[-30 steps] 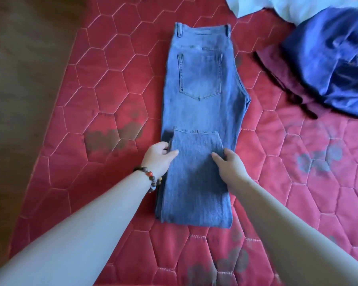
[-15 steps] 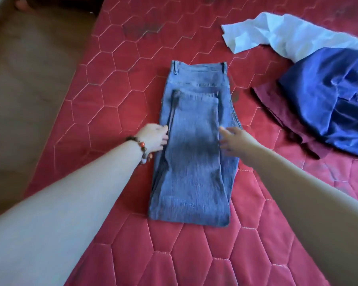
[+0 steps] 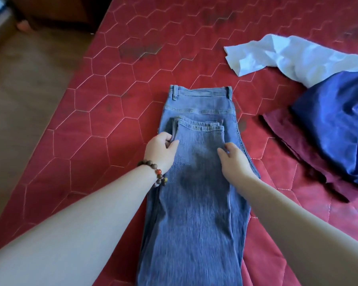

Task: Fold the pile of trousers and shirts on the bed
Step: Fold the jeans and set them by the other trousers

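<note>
While both hands work at the folded denim, these lines set out the scene, every place given relative to the jeans.

Jeans: blue jeans [image 3: 196,182] lie flat on the red quilted bed [image 3: 112,100], waistband at the far end, legs doubled up over the seat.

Change: a second ago the leg hems reached only to below the back pocket; now the hems [image 3: 201,126] lie just short of the waistband, covering the pocket. The camera view has also shifted.

Meaning: judged from this, the first lengthwise fold is nearly done, and another fold probably remains before this pair is finished.

Left hand: the left hand [image 3: 161,149], with a bead bracelet [image 3: 157,174] at the wrist, is at the left edge of the folded leg, fingers curled and pinching the cloth.

Right hand: the right hand [image 3: 234,159] rests on the right edge, fingers bent at the fabric; whether they grip it, I cannot tell.

Unfolded pile: right of the jeans, well apart, lie a white garment [image 3: 287,56], a dark blue garment [image 3: 335,120] and a maroon garment [image 3: 298,149] beneath it, all still loose.

Containers: none visible.
</note>
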A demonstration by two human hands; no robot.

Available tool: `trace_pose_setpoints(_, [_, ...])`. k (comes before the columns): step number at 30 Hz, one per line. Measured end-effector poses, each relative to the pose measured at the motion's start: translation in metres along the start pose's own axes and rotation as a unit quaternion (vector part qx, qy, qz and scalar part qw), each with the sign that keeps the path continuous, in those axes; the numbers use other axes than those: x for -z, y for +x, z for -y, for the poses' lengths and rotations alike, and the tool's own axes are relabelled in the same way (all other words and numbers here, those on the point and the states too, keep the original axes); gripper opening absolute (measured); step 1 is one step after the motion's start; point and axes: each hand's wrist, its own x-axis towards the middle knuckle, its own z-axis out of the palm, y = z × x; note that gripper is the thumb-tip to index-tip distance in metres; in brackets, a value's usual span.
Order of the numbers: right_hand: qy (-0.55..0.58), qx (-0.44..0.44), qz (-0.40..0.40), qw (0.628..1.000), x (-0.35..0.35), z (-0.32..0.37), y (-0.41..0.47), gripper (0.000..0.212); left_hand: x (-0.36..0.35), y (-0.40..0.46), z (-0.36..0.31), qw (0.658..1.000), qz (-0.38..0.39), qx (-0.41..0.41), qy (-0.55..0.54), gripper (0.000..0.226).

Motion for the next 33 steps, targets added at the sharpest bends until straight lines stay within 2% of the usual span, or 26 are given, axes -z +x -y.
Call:
trace_pose_setpoints(2, [0.031, 0.057, -0.045, 0.997, 0.005, 0.009, 0.004, 0.017, 0.005, 0.005, -0.005, 0.997, -0.044, -0.054, -0.043, 0.01])
trace_pose_setpoints(5, [0.054, 0.109, -0.093, 0.988, 0.015, 0.028, 0.023, 0.013, 0.012, 0.023, -0.019, 0.989, -0.09, -0.088, -0.076, 0.012])
trace_pose_setpoints(7, [0.047, 0.074, -0.082, 0.993, 0.016, 0.037, 0.042, 0.018, 0.01, 0.04, -0.024, 0.994, -0.072, -0.042, -0.075, 0.017])
trace_pose_setpoints(10, [-0.035, -0.044, 0.019, 0.998, 0.015, 0.035, 0.057, 0.035, 0.002, 0.054, -0.018, 0.998, 0.023, 0.044, 0.041, 0.027])
trace_pose_setpoints(12, [-0.1, -0.029, 0.061, 0.993, 0.011, 0.027, 0.062, 0.024, -0.002, 0.056, -0.012, 0.994, 0.047, 0.037, 0.088, 0.044])
trace_pose_setpoints(14, [-0.111, 0.009, 0.033, 0.993, 0.01, 0.026, 0.066, 0.021, -0.002, 0.057, -0.01, 0.998, 0.019, 0.001, 0.061, 0.046])
trace_pose_setpoints(17, [-0.043, 0.041, -0.051, 0.997, 0.013, 0.031, 0.071, 0.028, 0.001, 0.062, -0.015, 0.998, -0.037, -0.027, -0.033, 0.027])
trace_pose_setpoints(20, [-0.033, 0.01, -0.027, 0.999, 0.013, 0.035, 0.076, 0.013, 0.002, 0.066, -0.018, 1.0, -0.004, 0.011, -0.025, 0.02])
trace_pose_setpoints(22, [-0.035, -0.031, 0.007, 0.999, 0.014, 0.034, 0.075, 0.038, 0.001, 0.067, -0.017, 0.999, 0.018, 0.041, 0.02, 0.019])
trace_pose_setpoints(23, [-0.035, -0.033, 0.005, 0.999, 0.014, 0.033, 0.072, 0.042, 0.002, 0.065, -0.017, 0.998, -0.002, 0.052, 0.025, 0.022])
trace_pose_setpoints(26, [-0.108, 0.057, -0.074, 0.99, 0.007, 0.028, 0.044, 0.033, 0.008, 0.041, -0.015, 0.996, -0.084, 0.005, 0.033, 0.026])
trace_pose_setpoints(28, [-0.158, 0.156, -0.112, 0.969, -0.005, 0.019, 0.016, 0.031, 0.008, 0.013, -0.008, 0.995, -0.066, -0.047, 0.052, 0.023])
trace_pose_setpoints(30, [-0.205, 0.21, -0.085, 0.952, -0.019, 0.006, -0.012, 0.035, 0.005, -0.017, 0.001, 0.995, -0.008, -0.041, 0.091, 0.026])
trace_pose_setpoints(33, [-0.327, 0.242, -0.012, 0.913, -0.041, -0.02, -0.046, 0.052, 0.003, -0.05, 0.015, 0.989, 0.02, -0.039, 0.139, 0.039])
